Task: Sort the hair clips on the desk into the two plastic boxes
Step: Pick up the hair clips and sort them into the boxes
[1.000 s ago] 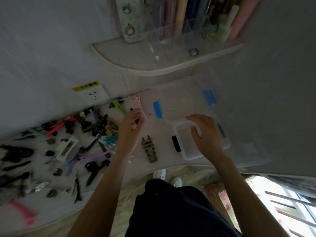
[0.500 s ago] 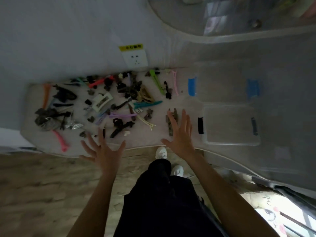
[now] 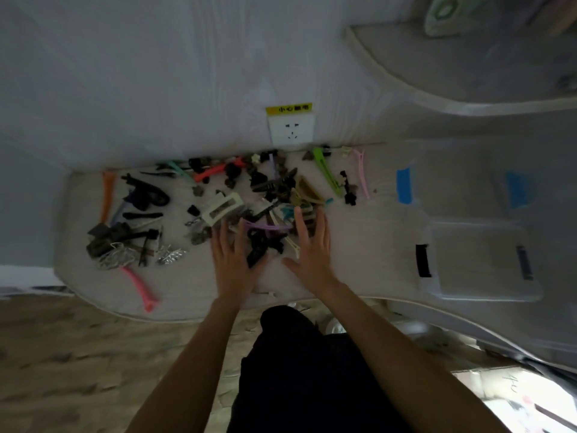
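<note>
Several hair clips (image 3: 265,195) of many colours lie scattered across the white desk (image 3: 359,245). My left hand (image 3: 232,260) and my right hand (image 3: 312,248) are both flat with straight fingers over the front of the pile, on either side of a black claw clip (image 3: 259,245). Neither hand holds anything. A clear plastic box with black latches (image 3: 477,260) sits at the right, near the desk's front edge. Behind it is a second clear box with blue latches (image 3: 459,182). A pink clip (image 3: 140,287) lies near the front left.
A white wall socket (image 3: 291,128) with a yellow label sits above the clips. A curved shelf (image 3: 452,73) juts out at the upper right. The desk's curved front edge (image 3: 187,318) runs just past my wrists, with wooden floor (image 3: 78,370) below.
Both hands moved forward and left from the desk's front edge onto the clip pile. A second ago the right hand was at the black-latched box and the left near the pink clip.
</note>
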Demonstrator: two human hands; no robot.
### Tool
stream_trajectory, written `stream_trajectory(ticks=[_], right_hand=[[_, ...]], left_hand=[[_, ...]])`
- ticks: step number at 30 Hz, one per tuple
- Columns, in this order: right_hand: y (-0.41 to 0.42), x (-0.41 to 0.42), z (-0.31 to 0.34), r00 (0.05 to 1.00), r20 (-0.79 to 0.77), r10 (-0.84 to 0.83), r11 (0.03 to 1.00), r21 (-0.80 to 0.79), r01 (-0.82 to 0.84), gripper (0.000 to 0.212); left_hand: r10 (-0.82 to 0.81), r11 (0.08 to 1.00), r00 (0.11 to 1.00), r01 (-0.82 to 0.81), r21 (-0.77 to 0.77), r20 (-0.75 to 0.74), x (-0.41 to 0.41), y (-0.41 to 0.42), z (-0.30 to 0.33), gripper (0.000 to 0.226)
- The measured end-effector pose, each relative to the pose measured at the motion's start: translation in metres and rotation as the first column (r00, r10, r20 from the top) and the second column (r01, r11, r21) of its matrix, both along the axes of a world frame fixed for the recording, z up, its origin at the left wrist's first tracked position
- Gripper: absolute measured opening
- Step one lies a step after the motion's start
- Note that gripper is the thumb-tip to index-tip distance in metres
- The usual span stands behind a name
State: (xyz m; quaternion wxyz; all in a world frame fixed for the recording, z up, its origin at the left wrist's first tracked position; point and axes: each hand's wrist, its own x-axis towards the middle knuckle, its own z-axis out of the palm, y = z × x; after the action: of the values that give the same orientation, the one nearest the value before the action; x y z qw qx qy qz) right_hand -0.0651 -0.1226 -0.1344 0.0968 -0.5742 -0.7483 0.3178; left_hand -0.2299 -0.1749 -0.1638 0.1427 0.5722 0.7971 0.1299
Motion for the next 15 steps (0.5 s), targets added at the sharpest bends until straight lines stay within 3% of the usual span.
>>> stream_trajectory(ticks=[4,8,13,15], right_hand=[[0.033,-0.034,0.001,0.997,0.006,-0.079,0.994,0.072,0.078,0.092],[0.057,-0.038,0.004,0.995,-0.048,-0.087,0.994,0.062,0.09,0.09],[0.056,-0.018,0.013,0.966,-0.169,-0.196,0.953,0.197,0.228,0.071],[0.061,-0.015,0.014,0.942,-0.173,-0.288,0.928,0.193,0.32,0.069]], left_hand=[[0.007,0.999,0.996,-0.01,0.032,0.086,-0.02,0.043,0.002,0.082],[-0.007,1.0,0.993,0.004,0.024,0.119,-0.039,0.069,0.011,0.08],[-0.042,0.947,0.97,-0.037,0.319,0.238,-0.062,0.065,0.041,0.048],[-0.032,0.941,0.976,-0.043,0.335,0.215,-0.081,0.074,0.046,0.044]])
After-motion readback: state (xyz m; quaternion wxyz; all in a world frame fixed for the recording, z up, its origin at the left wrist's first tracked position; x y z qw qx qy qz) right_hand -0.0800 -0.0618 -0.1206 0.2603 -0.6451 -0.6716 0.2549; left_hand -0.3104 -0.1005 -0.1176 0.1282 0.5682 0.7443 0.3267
